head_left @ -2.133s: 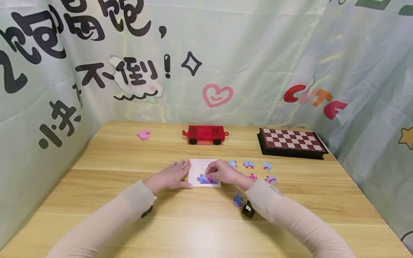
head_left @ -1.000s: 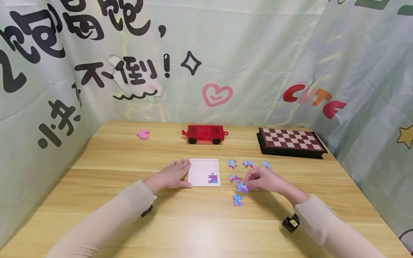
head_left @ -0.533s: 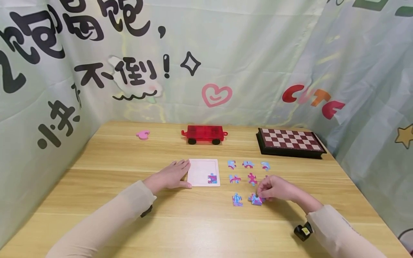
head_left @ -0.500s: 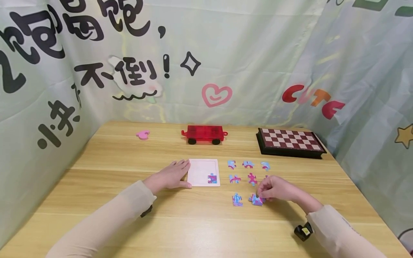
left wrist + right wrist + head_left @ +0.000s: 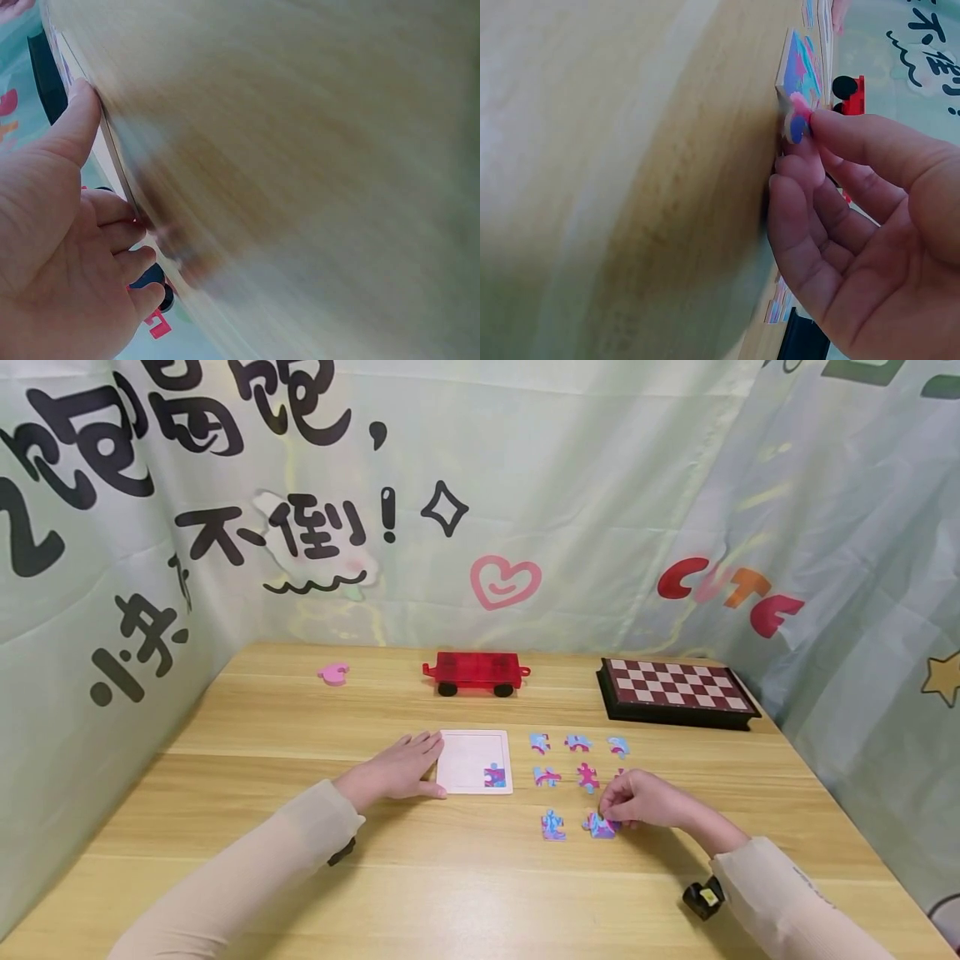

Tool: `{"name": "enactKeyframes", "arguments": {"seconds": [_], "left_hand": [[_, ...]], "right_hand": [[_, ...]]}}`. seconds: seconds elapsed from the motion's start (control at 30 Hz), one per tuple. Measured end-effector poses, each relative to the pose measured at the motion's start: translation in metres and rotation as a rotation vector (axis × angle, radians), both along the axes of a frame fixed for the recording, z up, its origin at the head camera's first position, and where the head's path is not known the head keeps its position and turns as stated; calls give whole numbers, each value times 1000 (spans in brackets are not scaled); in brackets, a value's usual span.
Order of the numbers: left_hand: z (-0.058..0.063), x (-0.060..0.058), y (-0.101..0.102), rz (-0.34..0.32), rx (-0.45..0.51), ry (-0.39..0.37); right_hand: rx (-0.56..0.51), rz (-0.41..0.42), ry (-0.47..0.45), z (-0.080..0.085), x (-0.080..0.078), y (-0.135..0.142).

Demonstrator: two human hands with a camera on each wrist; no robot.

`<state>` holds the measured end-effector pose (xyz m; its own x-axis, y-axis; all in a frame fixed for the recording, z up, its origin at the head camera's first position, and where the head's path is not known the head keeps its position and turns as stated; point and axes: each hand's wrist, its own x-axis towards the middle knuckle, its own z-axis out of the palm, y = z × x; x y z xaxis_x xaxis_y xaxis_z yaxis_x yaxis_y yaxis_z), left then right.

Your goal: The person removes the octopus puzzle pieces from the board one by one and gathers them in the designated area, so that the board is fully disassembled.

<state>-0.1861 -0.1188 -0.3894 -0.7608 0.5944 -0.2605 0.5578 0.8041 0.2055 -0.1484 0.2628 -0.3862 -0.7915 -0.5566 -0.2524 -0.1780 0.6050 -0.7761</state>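
Observation:
With the thumb and index finger, my right hand (image 5: 641,797) pinches the tab of a blue, pink and purple jigsaw puzzle piece (image 5: 600,826) in the front row of loose pieces. The right wrist view shows this piece (image 5: 802,71) low at the tabletop. Fingers outstretched, my left hand (image 5: 397,768) rests at the left edge of a pale pink puzzle tray (image 5: 461,752). One jigsaw piece (image 5: 494,776) lies in the tray's lower right corner. Left of the held piece is another loose piece (image 5: 552,825). My right hand partly covers a piece behind it.
Several jigsaw pieces (image 5: 577,742) lie in rows right of the tray. At the back stand a red toy wagon (image 5: 477,670) and a folded chessboard box (image 5: 678,692). A small pink heart-shaped thing (image 5: 333,674) lies at the back left of the wooden table (image 5: 375,893).
My right hand has carried the puzzle piece from the tray to the front row on the right, and has just shifted it slightly rightward there. The left hand has stayed put.

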Motion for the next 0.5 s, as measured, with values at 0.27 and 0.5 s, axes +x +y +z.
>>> {"name": "enactKeyframes", "arguments": {"seconds": [0.27,0.5], "left_hand": [[-1,-1,0,-11,-2,9],[1,0,1,4,1,-1]], "right_hand": [[31,-8,4,5,-2,-2],[33,-11,89,17,-13,-18]]}}
